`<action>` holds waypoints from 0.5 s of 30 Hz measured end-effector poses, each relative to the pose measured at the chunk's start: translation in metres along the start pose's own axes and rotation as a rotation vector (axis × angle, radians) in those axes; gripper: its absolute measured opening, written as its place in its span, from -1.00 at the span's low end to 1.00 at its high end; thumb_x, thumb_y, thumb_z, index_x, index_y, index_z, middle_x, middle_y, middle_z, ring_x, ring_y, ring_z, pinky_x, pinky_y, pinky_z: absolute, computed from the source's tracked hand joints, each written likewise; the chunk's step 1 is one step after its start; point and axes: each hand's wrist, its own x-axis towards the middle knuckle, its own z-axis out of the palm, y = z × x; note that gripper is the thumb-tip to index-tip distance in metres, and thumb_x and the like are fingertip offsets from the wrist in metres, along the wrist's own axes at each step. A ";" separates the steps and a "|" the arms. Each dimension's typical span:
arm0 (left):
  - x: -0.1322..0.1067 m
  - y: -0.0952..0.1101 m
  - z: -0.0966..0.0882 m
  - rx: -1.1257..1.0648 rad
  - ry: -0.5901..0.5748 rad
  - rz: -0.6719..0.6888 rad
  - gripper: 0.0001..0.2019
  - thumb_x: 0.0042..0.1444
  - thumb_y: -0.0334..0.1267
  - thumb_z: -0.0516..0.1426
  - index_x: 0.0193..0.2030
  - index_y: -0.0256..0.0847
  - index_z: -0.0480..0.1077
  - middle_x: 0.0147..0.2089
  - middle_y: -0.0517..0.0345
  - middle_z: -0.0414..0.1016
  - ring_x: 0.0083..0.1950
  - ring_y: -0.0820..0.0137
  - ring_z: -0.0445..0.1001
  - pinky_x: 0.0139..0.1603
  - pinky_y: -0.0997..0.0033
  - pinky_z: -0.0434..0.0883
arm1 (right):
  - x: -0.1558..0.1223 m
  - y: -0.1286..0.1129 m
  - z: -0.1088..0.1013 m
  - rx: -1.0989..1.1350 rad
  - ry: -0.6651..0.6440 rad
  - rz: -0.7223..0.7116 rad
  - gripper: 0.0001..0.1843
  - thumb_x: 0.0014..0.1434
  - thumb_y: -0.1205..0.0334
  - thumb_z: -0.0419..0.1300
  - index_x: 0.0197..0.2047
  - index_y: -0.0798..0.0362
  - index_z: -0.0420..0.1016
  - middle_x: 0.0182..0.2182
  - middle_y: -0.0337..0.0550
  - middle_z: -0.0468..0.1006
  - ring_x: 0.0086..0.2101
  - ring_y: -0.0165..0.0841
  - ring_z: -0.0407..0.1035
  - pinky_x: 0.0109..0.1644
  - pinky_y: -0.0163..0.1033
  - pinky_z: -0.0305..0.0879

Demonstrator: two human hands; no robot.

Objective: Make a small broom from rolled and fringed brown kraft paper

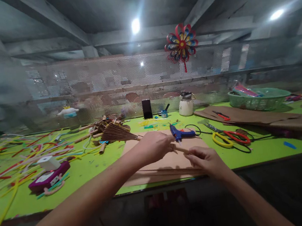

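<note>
My left hand [154, 145] is closed round the thin stem of a small brown stick broom [116, 133], whose fanned bristles point up and to the left. My right hand [205, 159] pinches the lower end of the same stem. Both hands hover over a sheet of brown cardboard [173, 162] lying on the green table [96, 163]. Just beyond my hands a blue glue gun [179, 133] rests on the cardboard.
Yellow scissors [220, 139] and red scissors [236, 135] lie to the right, near more cardboard [257, 115] and a green basket [258, 100]. Coloured strips [18, 160] and a purple device [49, 177] fill the left side. A white jar [185, 105] and a black phone [147, 108] stand at the back.
</note>
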 end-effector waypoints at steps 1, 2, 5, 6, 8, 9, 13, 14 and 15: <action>-0.001 0.000 0.000 -0.013 -0.002 0.007 -0.83 0.11 -0.26 0.04 -0.21 -0.17 0.42 -0.41 0.11 0.50 -0.45 0.43 0.39 -0.50 0.51 0.14 | 0.000 0.000 -0.001 -0.049 0.002 -0.040 -0.70 0.10 0.04 0.12 -0.46 0.11 0.44 -0.66 -0.30 0.27 -0.61 -0.49 0.14 -0.54 -0.36 0.08; -0.001 0.000 -0.001 -0.027 0.001 0.020 -0.84 0.11 -0.27 0.04 -0.24 -0.15 0.43 -0.41 0.13 0.49 -0.44 0.44 0.39 -0.50 0.52 0.13 | -0.001 0.000 -0.001 -0.093 0.002 -0.082 -0.70 0.12 0.06 0.10 -0.47 0.11 0.45 -0.67 -0.29 0.25 -0.61 -0.48 0.12 -0.54 -0.36 0.06; -0.003 0.000 0.000 -0.065 0.022 0.087 -0.82 0.11 -0.25 0.06 -0.18 -0.10 0.43 -0.41 0.17 0.50 -0.43 0.47 0.40 -0.50 0.53 0.12 | -0.003 0.001 -0.006 -0.186 -0.039 -0.175 -0.72 0.14 0.12 0.07 -0.47 0.09 0.46 -0.67 -0.28 0.27 -0.61 -0.48 0.12 -0.54 -0.36 0.05; -0.004 -0.001 0.001 -0.074 0.027 0.108 -0.82 0.11 -0.24 0.06 -0.17 -0.10 0.44 -0.40 0.17 0.50 -0.43 0.48 0.40 -0.50 0.53 0.12 | -0.003 0.001 -0.007 -0.208 -0.071 -0.193 -0.73 0.15 0.13 0.07 -0.44 0.09 0.48 -0.67 -0.28 0.29 -0.61 -0.48 0.13 -0.53 -0.36 0.05; -0.006 -0.001 0.003 -0.091 0.028 0.134 -0.81 0.12 -0.23 0.06 -0.17 -0.11 0.45 -0.39 0.16 0.51 -0.42 0.50 0.40 -0.48 0.54 0.14 | -0.005 0.002 -0.010 -0.230 -0.124 -0.206 -0.73 0.17 0.15 0.05 -0.38 0.08 0.50 -0.66 -0.28 0.31 -0.62 -0.48 0.15 -0.53 -0.37 0.06; -0.007 -0.001 0.004 -0.101 0.030 0.137 -0.81 0.12 -0.22 0.06 -0.18 -0.12 0.45 -0.39 0.16 0.51 -0.41 0.50 0.41 -0.47 0.54 0.16 | -0.005 0.002 -0.011 -0.233 -0.141 -0.207 -0.73 0.17 0.14 0.03 -0.35 0.08 0.51 -0.67 -0.28 0.31 -0.62 -0.47 0.16 -0.53 -0.37 0.06; -0.010 -0.003 0.005 -0.152 0.032 0.126 -0.78 0.16 -0.21 0.00 -0.20 -0.14 0.46 -0.41 0.14 0.51 -0.39 0.49 0.41 -0.40 0.56 0.21 | -0.007 0.001 -0.017 -0.215 -0.145 -0.196 -0.69 0.17 0.09 0.04 -0.36 0.08 0.52 -0.68 -0.28 0.31 -0.62 -0.47 0.17 -0.54 -0.37 0.08; -0.010 -0.003 0.005 -0.160 0.034 0.123 -0.77 0.17 -0.21 -0.01 -0.21 -0.15 0.46 -0.41 0.13 0.51 -0.39 0.49 0.41 -0.39 0.56 0.22 | -0.007 0.001 -0.019 -0.211 -0.145 -0.194 -0.69 0.17 0.08 0.04 -0.36 0.08 0.53 -0.68 -0.28 0.30 -0.62 -0.47 0.16 -0.55 -0.38 0.07; -0.011 -0.003 0.006 -0.166 0.036 0.119 -0.76 0.18 -0.21 -0.02 -0.21 -0.16 0.46 -0.41 0.13 0.50 -0.40 0.49 0.40 -0.39 0.56 0.22 | -0.007 0.001 -0.020 -0.212 -0.142 -0.192 -0.68 0.17 0.07 0.04 -0.36 0.08 0.53 -0.68 -0.28 0.30 -0.62 -0.47 0.15 -0.56 -0.37 0.07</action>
